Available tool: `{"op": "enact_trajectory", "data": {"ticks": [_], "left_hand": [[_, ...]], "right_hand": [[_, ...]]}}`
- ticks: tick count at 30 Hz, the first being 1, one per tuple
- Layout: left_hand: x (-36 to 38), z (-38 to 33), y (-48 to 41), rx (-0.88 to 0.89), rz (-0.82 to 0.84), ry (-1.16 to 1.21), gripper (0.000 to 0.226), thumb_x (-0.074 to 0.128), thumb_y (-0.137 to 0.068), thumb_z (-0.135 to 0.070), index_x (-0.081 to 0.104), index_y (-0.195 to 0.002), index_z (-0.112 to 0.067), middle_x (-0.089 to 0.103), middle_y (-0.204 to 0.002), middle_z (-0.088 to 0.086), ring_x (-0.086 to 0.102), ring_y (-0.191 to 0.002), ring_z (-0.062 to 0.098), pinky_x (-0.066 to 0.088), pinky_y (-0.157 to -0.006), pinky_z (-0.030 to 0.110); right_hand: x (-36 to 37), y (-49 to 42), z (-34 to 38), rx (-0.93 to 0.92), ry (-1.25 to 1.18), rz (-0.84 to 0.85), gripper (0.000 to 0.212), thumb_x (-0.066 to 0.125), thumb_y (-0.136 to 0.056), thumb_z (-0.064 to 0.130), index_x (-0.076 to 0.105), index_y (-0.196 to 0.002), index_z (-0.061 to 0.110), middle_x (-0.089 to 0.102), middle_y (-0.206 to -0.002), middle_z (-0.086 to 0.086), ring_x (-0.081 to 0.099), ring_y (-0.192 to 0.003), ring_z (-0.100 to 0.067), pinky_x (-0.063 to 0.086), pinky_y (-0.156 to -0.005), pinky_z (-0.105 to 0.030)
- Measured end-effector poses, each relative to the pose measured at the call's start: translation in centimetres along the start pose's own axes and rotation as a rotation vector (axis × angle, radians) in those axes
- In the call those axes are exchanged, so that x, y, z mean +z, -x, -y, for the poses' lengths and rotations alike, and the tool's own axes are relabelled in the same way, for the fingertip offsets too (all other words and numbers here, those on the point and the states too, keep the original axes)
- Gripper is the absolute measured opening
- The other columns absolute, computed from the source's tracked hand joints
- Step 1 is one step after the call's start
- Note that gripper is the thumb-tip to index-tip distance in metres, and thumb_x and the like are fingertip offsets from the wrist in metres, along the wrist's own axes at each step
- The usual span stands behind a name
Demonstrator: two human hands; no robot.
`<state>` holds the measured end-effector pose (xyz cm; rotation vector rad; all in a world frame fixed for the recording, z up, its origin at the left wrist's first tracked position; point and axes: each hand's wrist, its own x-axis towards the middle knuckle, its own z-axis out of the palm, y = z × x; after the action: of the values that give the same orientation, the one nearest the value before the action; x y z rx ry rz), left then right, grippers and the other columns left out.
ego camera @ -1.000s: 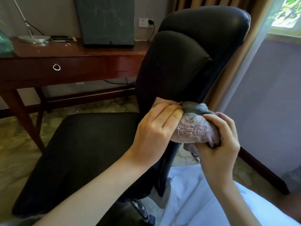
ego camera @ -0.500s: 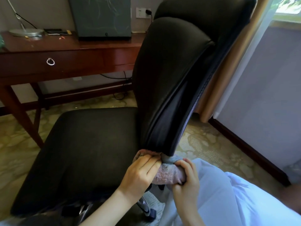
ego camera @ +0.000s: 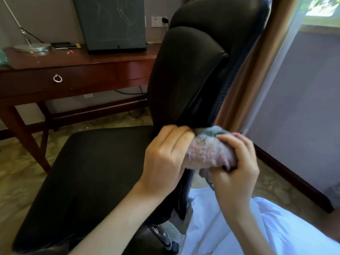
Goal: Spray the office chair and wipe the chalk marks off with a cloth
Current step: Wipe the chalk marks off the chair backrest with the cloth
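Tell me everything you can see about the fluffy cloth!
The cloth looks soft and fuzzy, like terry towelling, mostly pale pink with a grey-blue part at its top. It is bunched into a wad, not spread flat. The left hand and the right hand both grip it, wrapping it around the side edge of the black chair back, low down near the seat. A small bit hangs below the right hand's fingers. No chalk marks on it can be made out.

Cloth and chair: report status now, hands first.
Left hand and right hand both clamped on the cloth. Cloth wrapped around chair backrest side edge, low down. No chalk visible there. Nothing in the way.
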<state>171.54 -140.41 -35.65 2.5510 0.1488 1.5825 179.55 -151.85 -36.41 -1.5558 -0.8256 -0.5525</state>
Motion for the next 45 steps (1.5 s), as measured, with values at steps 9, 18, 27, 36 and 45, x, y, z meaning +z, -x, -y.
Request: {"op": "enact_trajectory", "data": {"ticks": [9, 18, 27, 36, 45], "left_hand": [[-2.9, -0.8, -10.0, 0.120, -0.004, -0.053, 0.029, 0.070, -0.076, 0.005, 0.066, -0.105, 0.000, 0.062, -0.110, 0.014, 0.056, -0.098, 0.028, 0.046, -0.082, 0.029], [-2.1, 0.4, -1.8, 0.067, 0.155, 0.006, 0.045, 0.067, -0.077, 0.001, 0.059, -0.122, 0.005, 0.060, -0.123, 0.017, 0.053, -0.121, 0.029, 0.041, -0.107, 0.037], [1.5, 3.8, 10.3, 0.145, 0.288, -0.047, 0.027, 0.056, -0.088, 0.001, 0.067, -0.113, 0.000, 0.067, -0.110, 0.013, 0.059, -0.106, 0.026, 0.047, -0.099, 0.032], [6.3, 4.5, 18.4, -0.018, 0.379, -0.029, 0.022, 0.059, -0.083, 0.000, 0.070, -0.102, -0.003, 0.070, -0.101, 0.009, 0.067, -0.093, 0.021, 0.054, -0.083, 0.032], [3.6, 2.2, 13.9, -0.099, 0.310, 0.081, 0.029, 0.048, -0.079, -0.001, 0.071, -0.096, 0.001, 0.067, -0.091, 0.011, 0.061, -0.086, 0.022, 0.052, -0.075, 0.028]], "right_hand": [[-3.1, -8.6, 4.8, -0.165, 0.048, 0.062, 0.050, 0.060, -0.061, -0.010, 0.064, -0.108, 0.008, 0.057, -0.112, -0.013, 0.052, -0.105, -0.012, 0.038, -0.092, -0.011], [-1.3, -2.6, 1.5, -0.122, 0.002, 0.082, 0.051, 0.062, -0.059, -0.010, 0.065, -0.108, 0.005, 0.053, -0.116, -0.017, 0.053, -0.112, -0.020, 0.043, -0.098, -0.029], [1.7, 9.2, -5.9, 0.245, -0.043, 0.156, 0.063, 0.050, -0.045, -0.010, 0.062, -0.099, 0.021, 0.058, -0.114, -0.002, 0.050, -0.118, -0.006, 0.037, -0.099, -0.017], [4.2, 15.6, -8.3, 0.695, 0.008, 0.110, 0.054, 0.040, -0.044, 0.001, 0.054, -0.083, 0.036, 0.059, -0.106, -0.002, 0.053, -0.105, -0.019, 0.039, -0.094, -0.019], [3.2, 13.7, -6.8, 0.622, -0.044, 0.103, 0.060, 0.044, -0.041, 0.000, 0.060, -0.086, 0.036, 0.060, -0.105, -0.002, 0.054, -0.103, -0.009, 0.042, -0.092, -0.020]]}}
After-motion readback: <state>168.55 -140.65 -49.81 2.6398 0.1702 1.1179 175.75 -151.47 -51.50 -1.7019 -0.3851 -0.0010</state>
